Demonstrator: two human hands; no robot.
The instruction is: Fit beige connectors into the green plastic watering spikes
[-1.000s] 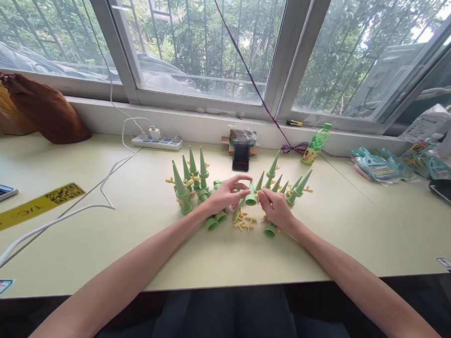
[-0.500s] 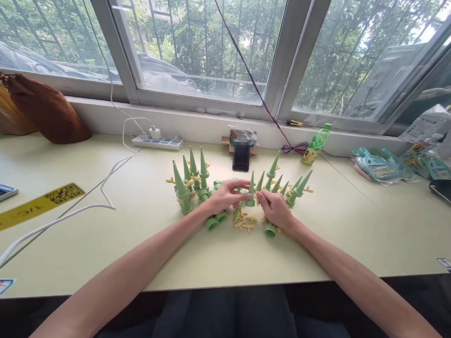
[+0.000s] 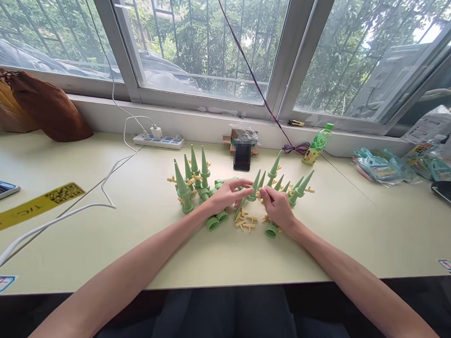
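My left hand is closed on a green plastic watering spike, which points up and leans slightly right. Close beside it, my right hand is pinched, fingertips near the spike; whatever is between them is too small to make out. Below the hands lies a loose pile of yellow T-shaped valve pieces. Several green spikes with yellow valves fitted stand to the left and to the right. Green threaded caps lie by my left wrist, and another cap lies under my right hand.
A phone leans on a small cardboard box behind the hands. A green-capped drink bottle and a power strip stand at the back. A white cable crosses the left side. Bagged items lie at the right.
The held spike has tilted from upright to leaning right. My right hand has shifted very slightly, still pinched close to the spike.
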